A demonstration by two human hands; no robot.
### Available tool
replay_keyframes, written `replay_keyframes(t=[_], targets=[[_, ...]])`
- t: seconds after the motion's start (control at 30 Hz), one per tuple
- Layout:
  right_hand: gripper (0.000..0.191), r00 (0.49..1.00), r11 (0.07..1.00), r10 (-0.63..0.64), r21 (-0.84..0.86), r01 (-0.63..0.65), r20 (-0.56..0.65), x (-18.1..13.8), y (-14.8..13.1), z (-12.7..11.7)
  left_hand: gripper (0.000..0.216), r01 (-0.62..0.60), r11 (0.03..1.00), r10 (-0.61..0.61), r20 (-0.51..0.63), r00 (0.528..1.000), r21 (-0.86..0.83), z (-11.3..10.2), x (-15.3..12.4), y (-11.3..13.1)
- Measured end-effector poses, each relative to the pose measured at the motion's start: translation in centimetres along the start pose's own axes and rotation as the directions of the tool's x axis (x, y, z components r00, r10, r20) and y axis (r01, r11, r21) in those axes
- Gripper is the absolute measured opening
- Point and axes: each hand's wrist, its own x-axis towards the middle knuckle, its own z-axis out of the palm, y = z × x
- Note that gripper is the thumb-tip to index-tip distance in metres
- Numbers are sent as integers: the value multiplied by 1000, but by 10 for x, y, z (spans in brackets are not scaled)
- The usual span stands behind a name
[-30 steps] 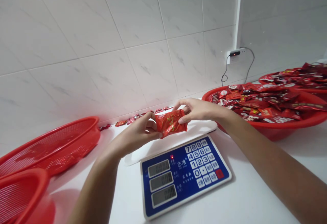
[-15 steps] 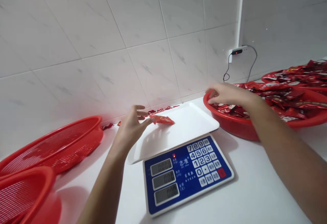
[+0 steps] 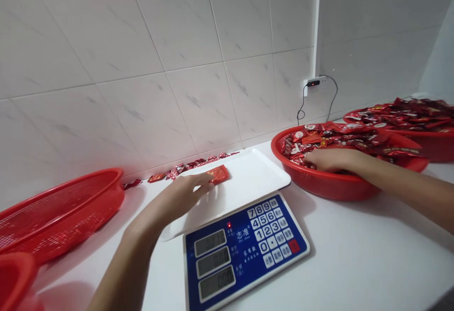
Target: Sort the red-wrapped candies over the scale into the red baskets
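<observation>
Head-camera view: the left hand (image 3: 182,192) lies palm-down and open over the white weighing tray (image 3: 255,176). Its fingers are stretched out and their tips touch the near edge of a single red packet (image 3: 217,174), pressing on it rather than pinching it. That packet lies flat at the tray's back left, so its weight rests on the scale (image 3: 244,249), whose blue keypad faces the person. The right hand (image 3: 328,159) is sunk palm-down into the heaped red packets (image 3: 340,133) in the near red basket (image 3: 319,187), just right of the tray. Its fingertips are buried among the wrappers, so whether it grips anything cannot be told. A second filled basket (image 3: 431,148) stands behind it. An unfilled mesh basket (image 3: 60,211) sits well to the left, and loose sweets (image 3: 187,165) line the wall.
</observation>
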Motion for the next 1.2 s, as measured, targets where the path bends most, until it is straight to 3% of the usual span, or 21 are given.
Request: replay_keyframes(t=[0.1,0.2,0.3,0.37,0.47,0.5,0.57,0.67,0.77,0.9,1.0,1.13,1.2], targets=[[18,985,998,50,-37,-44,166,0,-8,-1,39,-23,998,16,-115,993,-52,-12,-5,-2],[13,990,995,55,-86,-44,127,-1,-11,-7,43,-72,988,45,-200,979,-134,-24,-12,8],[12,995,993,82,-77,-86,-60,0,-12,-21,44,-91,975,45,-220,975,-204,-32,-18,22],[12,960,995,98,7,-100,-260,2,-18,-34,44,-60,971,5,-232,973,-232,-34,-21,28],[13,894,977,45,205,53,-447,4,-44,-49,43,-16,958,-61,-260,964,-286,-35,-23,35],[13,894,947,-10,284,152,-448,3,-58,-52,43,-10,948,-85,-281,956,-318,-35,-22,36],[12,921,826,-203,446,344,-333,0,-88,-54,45,-16,917,-125,-326,937,-399,-34,-21,39],[9,887,728,-405,509,459,-221,-4,-128,-47,42,-56,865,-140,-348,927,-498,-30,-17,39],[8,875,696,-443,541,473,-195,0,-145,-34,30,-27,859,-154,-307,939,-511,-27,-15,32],[17,856,611,-489,635,472,-166,14,-138,-22,28,21,867,-166,-247,955,-499,-24,-13,24],[23,857,614,-483,627,480,-182,17,-130,-19,28,10,839,-144,-205,968,-544,-21,-9,25],[19,880,634,-431,627,452,-199,14,-131,-20,36,-44,716,-118,-184,976,-697,-15,-4,31],[16,875,636,-450,623,454,-178,13,-132,-21,38,-32,721,-140,-191,971,-692,-14,-3,32]])
